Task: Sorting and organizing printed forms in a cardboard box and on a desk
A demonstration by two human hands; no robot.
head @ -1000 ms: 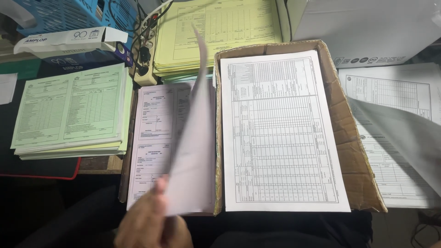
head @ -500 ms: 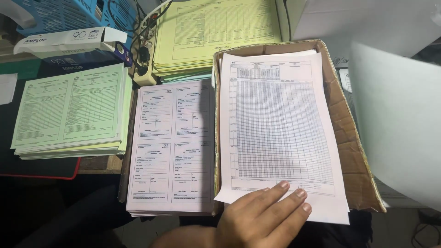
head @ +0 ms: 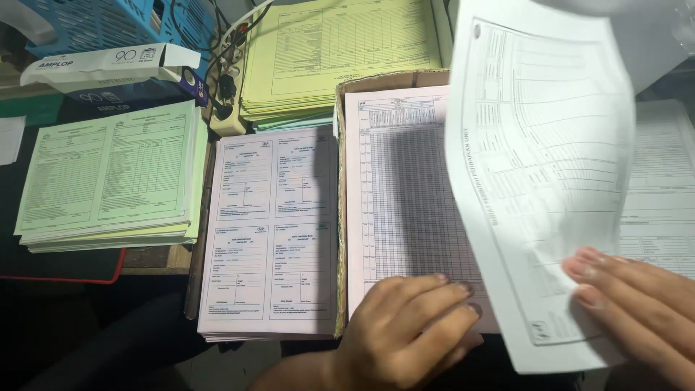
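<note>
White printed sheet of paper with a ruled table (head: 539,174): lifted and curling, held up over the right side of the brown cardboard box (head: 340,217).

Right hand (head: 637,304) pinches the sheet's lower corner, fingers on the printed face, thumb hidden behind. Largest down: pale pink stack of gridded table forms (head: 405,203) lies flat in the box, partly covered by the raised sheet. Pale yellow stack of forms (head: 340,58) sits behind the box; light green stack of forms (head: 108,181) sits far left; pale pink stack of four-panel forms (head: 271,232) lies just beside the box's left wall; more white forms (head: 662,195) lie to the right. Left hand (head: 405,333) is flat, fingers spread, pressing the bottom edge of the gridded stack, gripping nothing. White carton (head: 108,65) lies top left, against a blue plastic crate (head: 108,22).
</note>
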